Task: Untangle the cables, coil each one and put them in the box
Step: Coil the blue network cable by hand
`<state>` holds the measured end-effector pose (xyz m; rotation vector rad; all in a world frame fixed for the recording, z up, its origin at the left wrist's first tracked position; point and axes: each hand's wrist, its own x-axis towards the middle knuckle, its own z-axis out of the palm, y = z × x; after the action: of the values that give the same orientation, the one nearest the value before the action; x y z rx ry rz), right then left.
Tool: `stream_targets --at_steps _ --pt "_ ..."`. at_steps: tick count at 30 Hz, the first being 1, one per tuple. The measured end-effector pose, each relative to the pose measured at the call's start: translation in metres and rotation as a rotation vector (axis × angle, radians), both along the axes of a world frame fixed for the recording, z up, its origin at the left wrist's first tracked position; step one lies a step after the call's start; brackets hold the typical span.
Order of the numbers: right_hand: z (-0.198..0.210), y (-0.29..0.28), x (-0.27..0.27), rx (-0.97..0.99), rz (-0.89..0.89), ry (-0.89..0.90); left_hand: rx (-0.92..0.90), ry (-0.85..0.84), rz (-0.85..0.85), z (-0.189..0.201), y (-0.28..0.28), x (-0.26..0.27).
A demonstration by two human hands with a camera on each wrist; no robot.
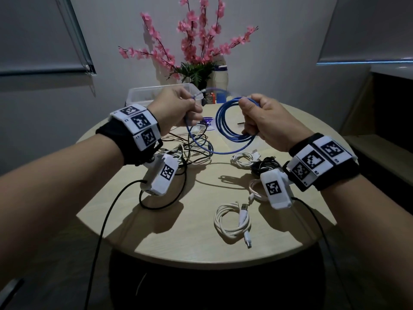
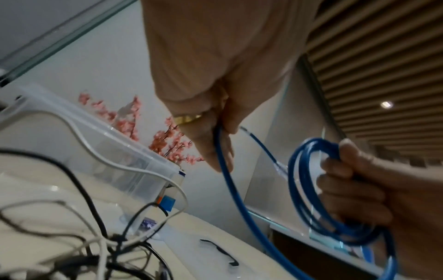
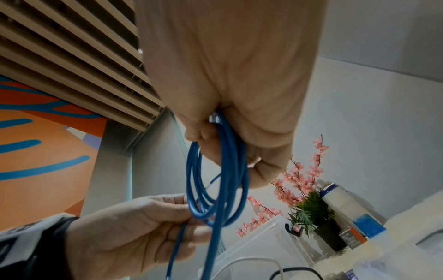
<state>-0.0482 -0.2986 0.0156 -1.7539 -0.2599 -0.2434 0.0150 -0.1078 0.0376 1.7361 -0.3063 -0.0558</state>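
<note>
My right hand [image 1: 257, 117] grips a coil of blue cable [image 1: 225, 128] held upright above the round table [image 1: 178, 231]; the wrist view shows several loops [image 3: 215, 180] passing through its curled fingers. My left hand [image 1: 178, 108] pinches the free end of the same blue cable [image 2: 230, 187], whose clear plug [image 1: 197, 95] sticks out above the fingers. A loose run of it dips between the hands. Under the left hand lies a tangle of black and white cables [image 1: 187, 151]. The clear plastic box [image 1: 143, 95] stands behind the left hand.
Coiled white cables [image 1: 232, 220] [image 1: 243, 158] and a black one [image 1: 266, 165] lie on the right half of the table, a pink one [image 1: 256, 189] under my right wrist. A vase of pink flowers [image 1: 196, 52], a bottle [image 1: 220, 77] and small boxes [image 1: 214, 97] stand at the back.
</note>
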Motion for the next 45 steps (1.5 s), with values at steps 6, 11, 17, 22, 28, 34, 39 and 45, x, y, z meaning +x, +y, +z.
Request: stream_targets --at_steps 6,11,17,22,28,34,39,45 --pt "0.003 0.005 -0.002 -0.23 -0.141 -0.089 0.617 -0.383 0.009 -0.004 -0.003 0.003" --pt "0.003 0.003 0.002 -0.525 -0.215 -0.164 0.841 -0.59 -0.063 -0.002 -0.006 0.001" --pt "-0.006 0.007 0.003 -0.079 0.053 0.108 0.435 -0.523 -0.195 0.0 -0.02 -0.007" --pt "-0.002 0.001 0.003 0.24 0.023 0.077 0.127 -0.148 -0.203 -0.001 -0.017 -0.007" --pt "-0.002 -0.005 0.004 0.262 -0.04 0.115 0.134 -0.112 -0.18 -0.004 -0.014 -0.009" --pt "0.001 0.0 -0.005 0.205 0.031 0.151 0.255 -0.28 -0.139 0.005 -0.014 -0.004" --pt "0.006 -0.003 -0.008 0.291 0.053 0.164 0.121 -0.129 -0.047 0.006 0.0 0.004" --pt "0.007 0.004 -0.009 0.344 0.104 0.144 -0.083 0.045 -0.1 -0.004 -0.004 -0.004"
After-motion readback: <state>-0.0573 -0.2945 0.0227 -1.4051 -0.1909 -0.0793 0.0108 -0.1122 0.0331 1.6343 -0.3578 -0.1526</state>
